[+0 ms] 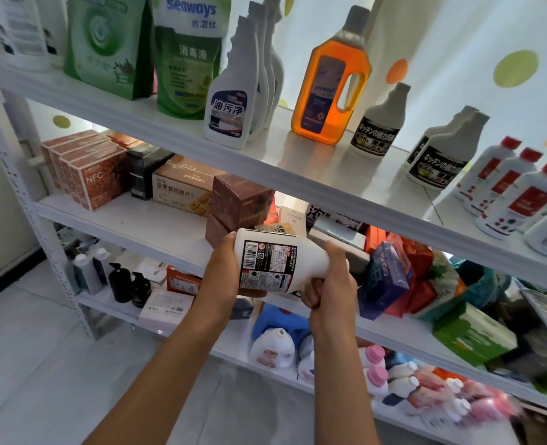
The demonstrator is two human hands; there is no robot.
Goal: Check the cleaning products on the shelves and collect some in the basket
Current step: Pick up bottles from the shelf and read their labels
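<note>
- Both hands are on one white plastic bottle (273, 261), held on its side in front of the middle shelf (156, 226), its black-printed back label facing up.
- The left hand (224, 271) cups the bottle's flat base, fingers wrapped underneath.
- The right hand (329, 284) is curled round the narrow neck end, fingers closed tight.
- Just behind sit brown cardboard boxes (240, 200), and further left a row of orange NFC cartons (86, 168).
- On the top shelf (313, 175) stand a white spray-refill bottle (230, 94), an amber jug with a handle (333, 81) and matching white bottles with black labels (378, 126).
- No basket in view.
</note>
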